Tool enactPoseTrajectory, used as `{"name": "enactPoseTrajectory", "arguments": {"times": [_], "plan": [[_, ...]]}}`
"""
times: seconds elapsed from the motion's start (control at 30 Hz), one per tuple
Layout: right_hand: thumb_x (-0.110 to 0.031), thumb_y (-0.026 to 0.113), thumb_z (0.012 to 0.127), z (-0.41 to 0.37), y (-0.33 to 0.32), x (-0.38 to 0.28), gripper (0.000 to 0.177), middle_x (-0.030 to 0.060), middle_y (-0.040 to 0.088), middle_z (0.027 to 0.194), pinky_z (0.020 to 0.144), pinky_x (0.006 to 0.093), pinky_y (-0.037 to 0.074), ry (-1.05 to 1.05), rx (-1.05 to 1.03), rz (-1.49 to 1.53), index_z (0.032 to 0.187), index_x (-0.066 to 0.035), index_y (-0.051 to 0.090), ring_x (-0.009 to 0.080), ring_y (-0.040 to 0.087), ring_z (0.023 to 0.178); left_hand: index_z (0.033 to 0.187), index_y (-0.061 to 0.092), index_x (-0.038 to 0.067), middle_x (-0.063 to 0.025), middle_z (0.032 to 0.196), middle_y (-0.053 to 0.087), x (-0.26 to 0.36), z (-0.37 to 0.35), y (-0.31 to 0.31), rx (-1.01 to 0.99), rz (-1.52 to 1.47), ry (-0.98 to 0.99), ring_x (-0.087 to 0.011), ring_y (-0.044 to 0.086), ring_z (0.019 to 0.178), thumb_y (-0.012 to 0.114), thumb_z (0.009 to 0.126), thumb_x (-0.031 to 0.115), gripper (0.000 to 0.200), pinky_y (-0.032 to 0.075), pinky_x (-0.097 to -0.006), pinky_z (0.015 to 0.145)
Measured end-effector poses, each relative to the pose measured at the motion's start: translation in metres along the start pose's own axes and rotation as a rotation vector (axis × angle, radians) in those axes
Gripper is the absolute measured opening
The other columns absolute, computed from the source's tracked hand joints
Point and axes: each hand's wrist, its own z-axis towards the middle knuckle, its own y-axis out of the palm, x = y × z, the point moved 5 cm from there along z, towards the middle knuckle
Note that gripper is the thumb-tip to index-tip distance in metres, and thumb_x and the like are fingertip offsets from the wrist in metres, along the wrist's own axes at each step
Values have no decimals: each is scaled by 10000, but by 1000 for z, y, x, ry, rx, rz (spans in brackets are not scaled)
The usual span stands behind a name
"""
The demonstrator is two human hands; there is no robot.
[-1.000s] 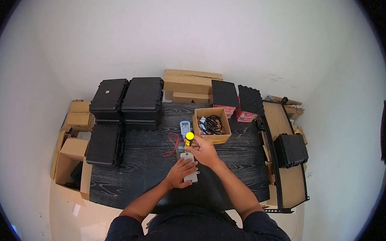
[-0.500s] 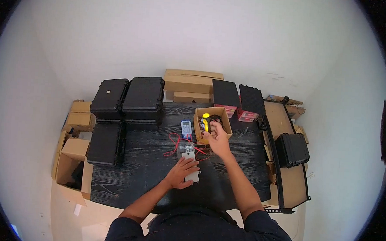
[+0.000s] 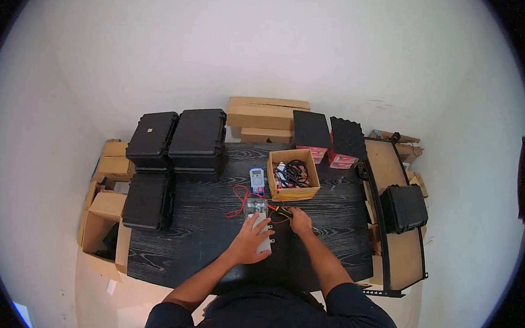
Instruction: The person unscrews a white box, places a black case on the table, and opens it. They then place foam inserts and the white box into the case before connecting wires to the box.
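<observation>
My left hand (image 3: 251, 242) lies with fingers spread over a light-grey box (image 3: 263, 245) that has small tabs along its right side. A clear-covered part (image 3: 256, 206) shows at the box's far end, just beyond my fingertips. My right hand (image 3: 301, 222) is closed around a yellow-and-black hand tool (image 3: 282, 211), pointing left toward that end; my fingers cover part of it and I cannot tell its exact kind. Beside the tool, red test leads (image 3: 235, 205) loop over the table. They run near a blue-and-white multimeter (image 3: 257, 180) beyond the grey box.
An open cardboard box (image 3: 293, 195) with black cables and other items stands beyond my right hand. Black hard cases (image 3: 197, 138) fill the table's left side. Foam-topped red boxes (image 3: 312, 131) stand at the back right, and a black-framed rack (image 3: 400, 254) borders the right edge.
My right hand has come back from over the cardboard box, bringing the yellow tool down beside the grey box. My left hand stays on the grey box, its fingers shifted slightly.
</observation>
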Motion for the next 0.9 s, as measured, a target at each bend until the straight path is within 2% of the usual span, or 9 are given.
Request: {"name": "enactPoseTrajectory", "arguments": {"times": [0.17, 0.3, 0.4, 0.5, 0.6, 0.7, 0.8, 0.9], "plan": [[-89, 681, 903, 14, 11, 9, 412, 97, 635, 1258, 1005, 441, 521, -15, 27, -11, 1303, -177, 646, 312, 606, 1214, 1320, 641, 95, -165, 1515, 437, -3, 6, 9, 45, 17, -50, -482, 287, 1469, 724, 883, 380, 528, 262, -650, 1178], [-79, 670, 906, 27, 22, 16, 381, 114, 629, 1235, 1005, 445, 519, -46, 78, 8, 1281, -145, 651, 333, 607, 1190, 1332, 616, 80, -167, 1479, 468, 0, 14, 12, 85, 29, -145, -467, 287, 1469, 768, 842, 348, 579, 262, -628, 1188], [-94, 626, 943, 25, 20, 16, 326, 129, 639, 1221, 1006, 454, 518, -108, 163, 79, 1268, -107, 647, 318, 584, 1236, 1362, 572, 51, -178, 1482, 453, 0, 16, 14, 89, 34, -174, -466, 293, 1462, 779, 824, 335, 643, 258, -619, 1193], [-113, 633, 938, -4, 8, 10, 299, 155, 661, 1191, 943, 461, 542, -244, 345, 195, 1234, -82, 660, 345, 641, 1135, 1405, 510, 8, -224, 1499, 416, -3, 14, 13, 96, 5, -182, -477, 292, 1456, 789, 800, 314, 733, 253, -606, 1198], [-153, 654, 937, -27, 36, 12, 321, 180, 677, 1180, 876, 442, 566, -115, 121, 357, 1240, -47, 653, 381, 691, 961, 1461, 423, -43, -290, 1534, 349, -9, 7, 6, 121, -40, -222, -503, 273, 1461, 784, 787, 299, 837, 244, -590, 1204], [-147, 646, 964, -41, 110, 27, 243, 141, 722, 1087, 805, 424, 590, -128, -66, 434, 1184, -48, 671, 318, 716, 771, 1517, 319, -76, -336, 1585, 259, -18, -5, -4, 100, -9, -302, -532, 225, 1480, 781, 773, 278, 945, 216, -573, 1227], [-242, 621, 1012, -76, 126, -3, 260, 115, 711, 1097, 870, 463, 596, 401, -469, 911, 1198, -68, 672, 278, 718, 885, 1554, 227, -93, -349, 1609, 206, -45, -28, 0, 143, -33, -314, -546, 192, 1492, 766, 779, 253, 1005, 187, -557, 1246], [-324, 576, 1044, -84, 137, -33, 321, 108, 692, 1121, 835, 473, 618, 445, -633, 1170, 1220, -70, 667, 282, 701, 980, 1571, 168, -105, -359, 1612, 190, -78, -54, 7, 192, -132, -344, -530, 174, 1505, 744, 805, 231, 1015, 160, -535, 1258]]}}
